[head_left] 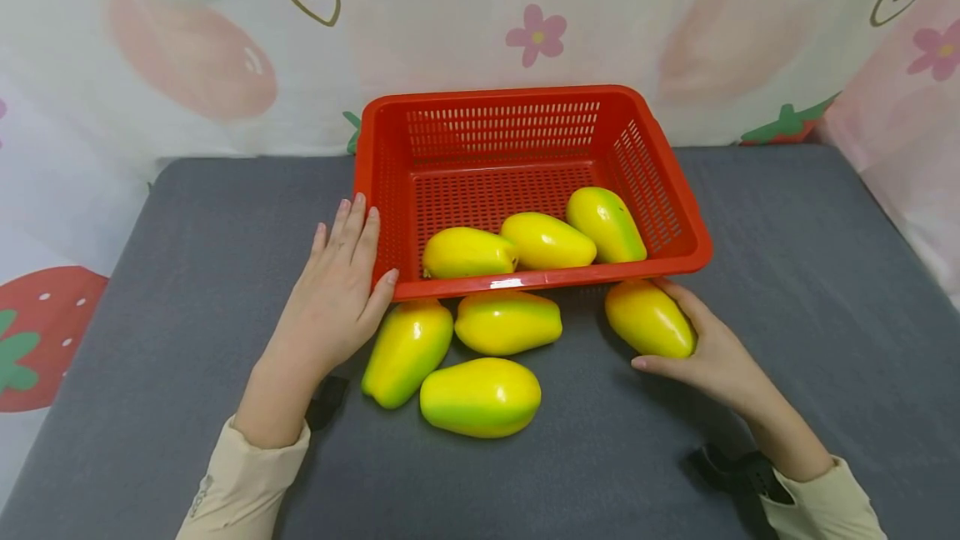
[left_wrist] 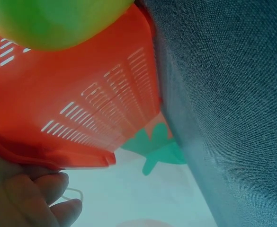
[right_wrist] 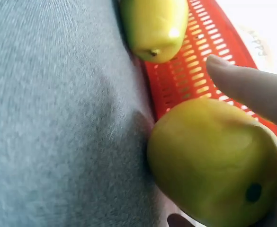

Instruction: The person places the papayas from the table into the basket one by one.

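Observation:
My left hand lies along the left wall of a red plastic basket, its fingers straight and the thumb at the front left corner. My right hand is around a yellow-green papaya under the front right rim. Its thumb stands out straight, apart from the fruit in the right wrist view, and the other fingers reach along the far side. Three papayas, including one at the right, lie inside the basket along its front wall. In the left wrist view, fingertips show at the basket's rim.
In front of the basket, three more papayas lie close together on the grey tabletop. A patterned curtain hangs right behind the basket. Dark straps show at both wrists.

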`<state>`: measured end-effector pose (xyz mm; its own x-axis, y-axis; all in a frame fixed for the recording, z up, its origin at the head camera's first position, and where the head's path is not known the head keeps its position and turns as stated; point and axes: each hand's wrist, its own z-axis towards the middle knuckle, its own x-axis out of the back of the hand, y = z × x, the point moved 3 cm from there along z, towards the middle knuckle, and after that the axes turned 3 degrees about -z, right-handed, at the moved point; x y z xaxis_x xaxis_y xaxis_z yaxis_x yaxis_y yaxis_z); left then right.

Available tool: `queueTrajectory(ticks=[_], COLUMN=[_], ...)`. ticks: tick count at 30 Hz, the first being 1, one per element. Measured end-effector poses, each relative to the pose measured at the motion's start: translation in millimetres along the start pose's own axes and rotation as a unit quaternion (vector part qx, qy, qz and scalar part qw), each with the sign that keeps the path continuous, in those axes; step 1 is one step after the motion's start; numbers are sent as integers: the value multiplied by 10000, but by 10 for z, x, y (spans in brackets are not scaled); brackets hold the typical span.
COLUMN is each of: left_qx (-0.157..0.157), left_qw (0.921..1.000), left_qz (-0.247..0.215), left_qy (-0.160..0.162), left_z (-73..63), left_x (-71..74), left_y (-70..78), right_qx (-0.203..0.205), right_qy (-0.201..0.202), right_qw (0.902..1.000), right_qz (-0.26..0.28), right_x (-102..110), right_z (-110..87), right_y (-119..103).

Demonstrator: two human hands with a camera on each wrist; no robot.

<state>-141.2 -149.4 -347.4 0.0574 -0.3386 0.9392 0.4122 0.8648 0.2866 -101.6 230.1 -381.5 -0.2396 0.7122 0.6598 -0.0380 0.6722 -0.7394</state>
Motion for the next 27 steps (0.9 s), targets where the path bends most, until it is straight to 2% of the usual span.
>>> queueTrajectory(ticks=[9,19,27], left_qx=[45,43,20], left_qw=[10000,10000,10000], left_qz=[-28,-37,-56], left_qy=[-46,-43,-19], left_z=[-4,-3,0], left_x=[6,3,-2], left_y=[9,7,4], right_qx=[-55,26,266], right_qy=[174,171,124], right_qw=[9994,9998,9996], right_qz=[-288,-123,-48], right_x=[0,20,38], right_z=[10,-16,-78], right_y=[53,19,-66])
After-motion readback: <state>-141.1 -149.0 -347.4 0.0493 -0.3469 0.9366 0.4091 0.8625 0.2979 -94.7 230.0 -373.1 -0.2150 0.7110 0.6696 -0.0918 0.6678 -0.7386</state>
